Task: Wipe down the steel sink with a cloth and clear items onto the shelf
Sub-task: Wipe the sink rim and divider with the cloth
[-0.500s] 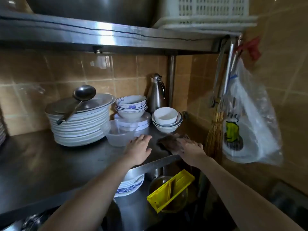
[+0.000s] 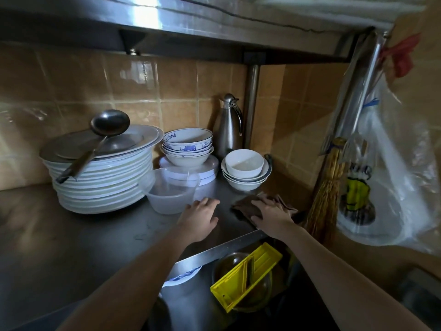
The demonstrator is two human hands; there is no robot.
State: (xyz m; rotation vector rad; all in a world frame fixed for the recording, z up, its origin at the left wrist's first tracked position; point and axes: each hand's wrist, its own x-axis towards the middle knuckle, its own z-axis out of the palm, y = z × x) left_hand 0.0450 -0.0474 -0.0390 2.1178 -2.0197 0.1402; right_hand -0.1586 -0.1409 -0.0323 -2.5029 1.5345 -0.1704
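Steel desk (image 2: 71, 235) by a brown tile wall (image 2: 71, 91) holds a dark cloth (image 2: 245, 206) near its right front corner. The right hand (image 2: 272, 215) lies flat on the cloth with fingers spread. The left hand (image 2: 199, 218) rests on the desk just beside it, fingers loose, holding nothing. A clear tub (image 2: 167, 194) sits by the left hand. Behind are a big pile of plates (image 2: 102, 185) with a ladle (image 2: 109, 123) on top, bowls (image 2: 187, 146) and a metal jug (image 2: 228, 130)
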